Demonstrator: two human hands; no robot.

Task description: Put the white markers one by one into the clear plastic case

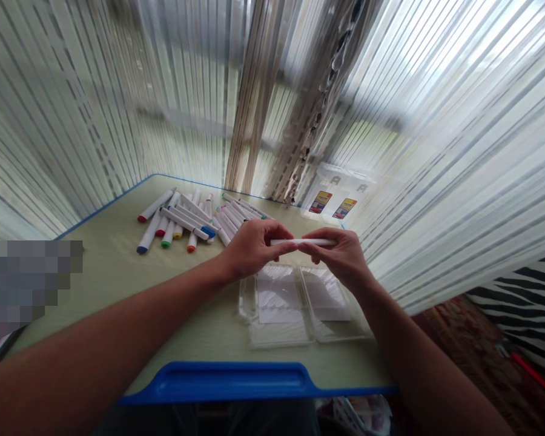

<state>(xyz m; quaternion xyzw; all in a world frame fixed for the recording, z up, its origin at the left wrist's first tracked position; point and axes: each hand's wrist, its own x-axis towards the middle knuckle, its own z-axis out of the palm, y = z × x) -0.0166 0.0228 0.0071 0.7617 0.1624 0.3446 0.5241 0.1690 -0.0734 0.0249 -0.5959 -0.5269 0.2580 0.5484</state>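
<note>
A slim white marker is held level between my two hands, above a see-through plastic case. My left hand pinches its left end between thumb and fingers. Closed the same way on the right end is my right hand, and the two thumb tips nearly meet at the middle. Below them the case lies open on the table, with white paper-like inserts in its two sections. Left of my hands lies a loose heap of white markers with coloured ends, several of them crossing each other.
A see-through plastic lid or case with two yellow-and-red labels stands at the table's back right. The table has a blue edge and a blue front groove. Striped sheer curtains hang close behind. A container sits below the front edge.
</note>
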